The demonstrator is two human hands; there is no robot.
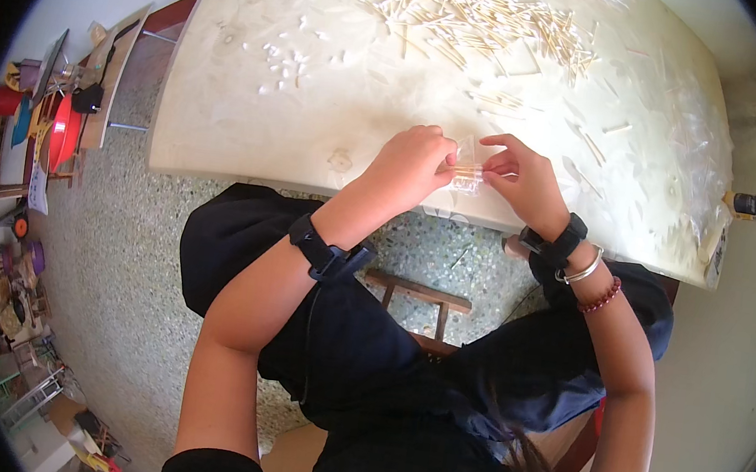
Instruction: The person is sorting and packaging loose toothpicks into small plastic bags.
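Just above the table's near edge, my left hand and my right hand meet over a small bundle of cotton swabs. The left fingers pinch one end of the swabs, and the right thumb and fingertips hold the other. A small clear plastic bag lies around or under the swabs; I cannot tell how far they sit inside it. Several loose swabs rest a little beyond my hands. Farther back spreads a large heap of cotton swabs.
White bits of cotton are scattered on the left of the pale table. Clear plastic bags lie along its right side. A yellow bottle stands past the right edge. Under the table shows a wooden stool or frame.
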